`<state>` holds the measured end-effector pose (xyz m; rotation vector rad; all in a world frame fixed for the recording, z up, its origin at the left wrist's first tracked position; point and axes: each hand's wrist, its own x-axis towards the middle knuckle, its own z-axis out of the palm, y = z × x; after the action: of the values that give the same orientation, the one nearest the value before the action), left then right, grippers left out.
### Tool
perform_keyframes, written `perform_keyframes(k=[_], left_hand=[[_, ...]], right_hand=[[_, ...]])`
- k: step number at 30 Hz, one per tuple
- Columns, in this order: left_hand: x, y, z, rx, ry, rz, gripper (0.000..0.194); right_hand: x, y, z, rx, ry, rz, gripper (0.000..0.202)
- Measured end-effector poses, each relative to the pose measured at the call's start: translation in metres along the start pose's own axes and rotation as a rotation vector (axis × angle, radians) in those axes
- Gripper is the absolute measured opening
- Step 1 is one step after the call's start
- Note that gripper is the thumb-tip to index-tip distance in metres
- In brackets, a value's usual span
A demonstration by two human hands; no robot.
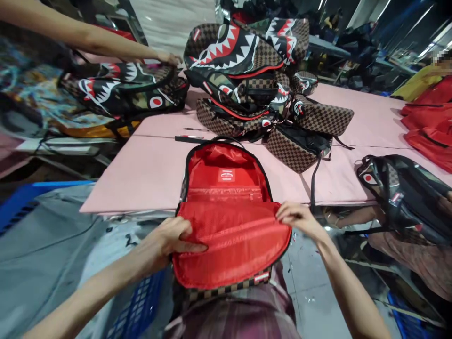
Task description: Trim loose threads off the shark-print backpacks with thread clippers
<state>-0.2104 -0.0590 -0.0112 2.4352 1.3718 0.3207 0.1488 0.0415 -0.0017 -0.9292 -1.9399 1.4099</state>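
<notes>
At the lower centre of the frame an unzipped brown-checkered fabric backpack with a glossy red nylon lining (229,226) is lying open, its back half resting on the near edge of the pale pink padded desk (141,174) and its front flap hanging over that edge toward the person. The left hand (169,240) is closing on the flap's left rim, thumb lying flat across the smooth red lining; the right hand (294,217) is pinching the flap's right rim with curled fingers. Inside, a small white-printed red label (226,175) is sitting above a flat zipped pocket of the same slick cloth. Just beyond the open bag, a thin dark pen-like stick (189,138) is lying on the desk. In the upper centre a heap of soft checkered backpacks printed with jagged white shark teeth (247,70) is piling up, straps trailing. At the upper left another person's bare arm is stretching across, its hand (169,58) touching a camouflage shark-mouth backpack (123,89). At the right edge a shiny plastic-wrapped backpack (399,188) is lying partly off the desk, and bright red fabric bags (431,117) are stacking above it. A blue plastic lattice crate (141,306) is showing at the lower left.
</notes>
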Motion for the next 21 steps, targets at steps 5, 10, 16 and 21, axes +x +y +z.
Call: perform_keyframes(k=[5, 10, 16, 21], left_hand=[[-0.031, -0.014, 0.033, -0.05, -0.173, -0.001, 0.042], [-0.002, -0.023, 0.005, -0.181, -0.297, -0.029, 0.045], [0.11, -0.009, -0.001, -0.193, -0.02, -0.201, 0.046], [0.129, 0.019, 0.032, -0.111, -0.361, -0.213, 0.04]], right_hand=[[-0.057, 0.031, 0.046, -0.053, 0.019, 0.029, 0.026], [-0.061, 0.042, 0.051, -0.072, 0.075, 0.034, 0.033], [-0.064, 0.04, 0.053, -0.108, 0.082, 0.03, 0.023], [-0.062, 0.021, 0.033, -0.163, -0.076, 0.089, 0.019]])
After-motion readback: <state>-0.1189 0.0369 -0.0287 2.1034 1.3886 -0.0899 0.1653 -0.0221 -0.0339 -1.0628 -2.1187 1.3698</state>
